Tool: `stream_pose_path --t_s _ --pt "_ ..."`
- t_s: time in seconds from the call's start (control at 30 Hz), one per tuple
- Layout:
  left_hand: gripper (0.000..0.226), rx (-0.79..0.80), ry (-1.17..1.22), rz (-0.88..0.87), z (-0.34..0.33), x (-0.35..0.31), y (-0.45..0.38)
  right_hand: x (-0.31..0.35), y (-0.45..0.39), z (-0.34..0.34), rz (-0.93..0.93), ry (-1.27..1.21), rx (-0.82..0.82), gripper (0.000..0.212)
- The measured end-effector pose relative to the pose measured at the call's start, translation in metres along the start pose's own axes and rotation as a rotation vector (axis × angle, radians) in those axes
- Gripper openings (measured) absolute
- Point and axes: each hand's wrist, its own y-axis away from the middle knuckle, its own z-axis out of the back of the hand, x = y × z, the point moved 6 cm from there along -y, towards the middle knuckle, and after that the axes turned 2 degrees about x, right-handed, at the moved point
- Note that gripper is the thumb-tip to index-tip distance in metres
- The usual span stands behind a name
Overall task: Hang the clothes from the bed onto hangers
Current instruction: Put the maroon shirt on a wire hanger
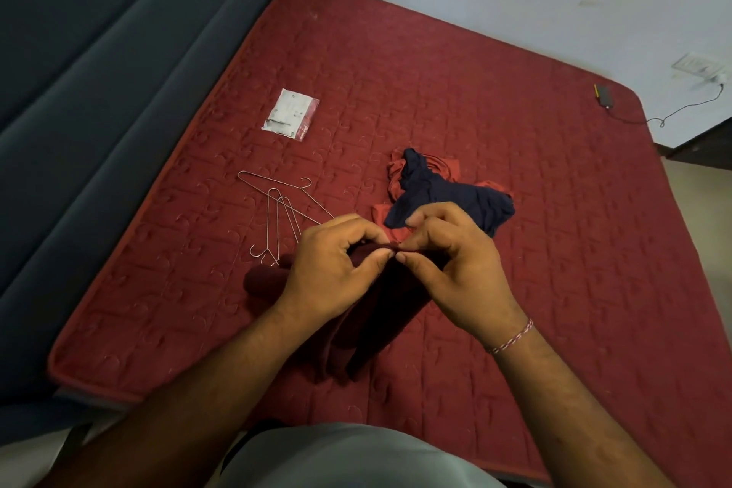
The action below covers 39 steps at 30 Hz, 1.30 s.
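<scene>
A dark maroon garment hangs bunched above the red quilted bed. My left hand and my right hand both pinch its top edge, fingertips nearly meeting at the middle. Several thin wire hangers lie on the bed just left of my hands, partly hidden behind the left hand. Beyond my right hand lies a navy garment on top of a red-orange one.
A white and red plastic packet lies farther back on the bed. A dark blue-grey sofa runs along the bed's left side. At the far right corner sits a small dark device with a cable to the wall.
</scene>
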Motion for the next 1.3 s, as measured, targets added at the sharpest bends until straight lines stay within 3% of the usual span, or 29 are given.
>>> stream_pose_path --t_s 0.1,0.33,0.4,0.53,0.73,0.8,0.93,1.03,1.2,1.3 --pt "0.009 -0.029 -0.032 -0.031 -0.007 -0.010 0.002 0.001 0.007 0.003 0.075 -0.046 -0.011 0.014" --pt "0.010 -0.049 -0.117 0.010 -0.032 -0.028 0.012 -0.021 0.014 0.014 -0.020 -0.108 0.115 0.020" --pt "0.011 0.095 -0.097 0.069 -0.041 -0.025 0.007 -0.037 0.017 0.017 -0.082 -0.122 0.130 0.019" --pt "0.007 0.558 -0.240 0.227 -0.047 0.004 0.005 -0.075 0.026 0.018 -0.192 -0.242 0.312 0.018" --pt "0.009 0.735 -0.317 0.350 -0.038 0.014 0.019 -0.109 0.039 0.025 -0.302 -0.465 0.448 0.011" --pt "0.017 0.604 -0.364 0.340 -0.033 0.013 0.020 -0.119 0.044 0.026 -0.319 -0.475 0.512 0.012" --pt "0.031 -0.010 -0.628 0.177 -0.013 -0.010 0.020 -0.136 0.051 0.030 -0.357 -0.474 0.560 0.013" --pt "0.030 -0.281 -0.623 0.149 -0.006 -0.026 0.028 -0.148 0.053 0.039 -0.387 -0.533 0.517 0.013" --pt "0.025 -0.475 -0.502 0.080 -0.002 -0.044 0.037 -0.147 0.050 0.050 -0.394 -0.629 0.460 0.011" --pt "0.023 -0.440 -0.423 0.009 -0.006 -0.054 0.039 -0.135 0.045 0.061 -0.421 -0.806 0.333 0.010"
